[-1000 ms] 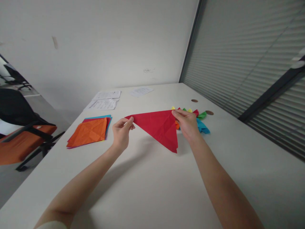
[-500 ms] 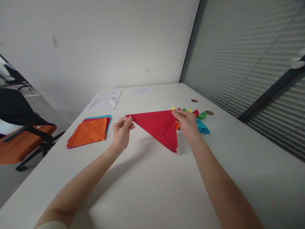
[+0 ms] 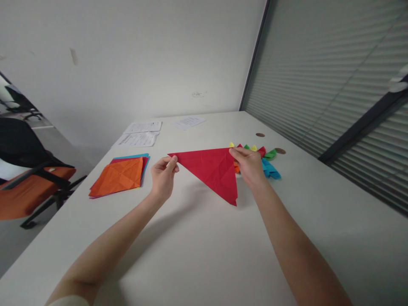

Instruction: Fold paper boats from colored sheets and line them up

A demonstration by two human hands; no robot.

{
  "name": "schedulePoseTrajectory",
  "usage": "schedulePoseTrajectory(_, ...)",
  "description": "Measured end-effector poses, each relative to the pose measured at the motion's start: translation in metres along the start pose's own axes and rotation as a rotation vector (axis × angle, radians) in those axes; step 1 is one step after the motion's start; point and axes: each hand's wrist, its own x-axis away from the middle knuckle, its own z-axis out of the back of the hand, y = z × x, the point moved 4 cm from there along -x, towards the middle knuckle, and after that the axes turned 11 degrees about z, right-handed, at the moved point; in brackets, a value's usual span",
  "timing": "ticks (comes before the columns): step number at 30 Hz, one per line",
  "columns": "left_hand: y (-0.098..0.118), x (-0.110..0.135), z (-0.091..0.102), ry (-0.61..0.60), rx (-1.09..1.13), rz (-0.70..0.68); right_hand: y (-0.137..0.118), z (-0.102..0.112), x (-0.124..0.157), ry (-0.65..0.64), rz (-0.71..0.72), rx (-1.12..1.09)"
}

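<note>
A red cloth napkin, folded into a triangle with faint creases, is stretched between my hands above the table. My left hand pinches its pointed left corner between thumb and fingers. At the upper right corner, my right hand pinches the fold's other end. The third corner hangs down toward the tabletop. Behind my right hand, partly hidden, lie several small folded pieces in yellow, red, green and orange, with a blue folded napkin and a green one at their right side.
To the left lies a stack of flat napkins, an orange napkin on top. Printed papers and another sheet rest at the table's back. Two round brown discs sit near the right edge. An office chair stands left.
The red napkin's hanging corner has dropped very slightly. Both hands keep their pinch and have hardly moved.
</note>
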Motion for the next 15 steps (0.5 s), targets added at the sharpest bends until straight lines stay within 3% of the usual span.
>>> schedulePoseTrajectory(15,-0.0026,-0.0024,0.0019,0.021,-0.001,-0.024,0.0022,0.001,-0.0004,0.003,-0.007,0.024)
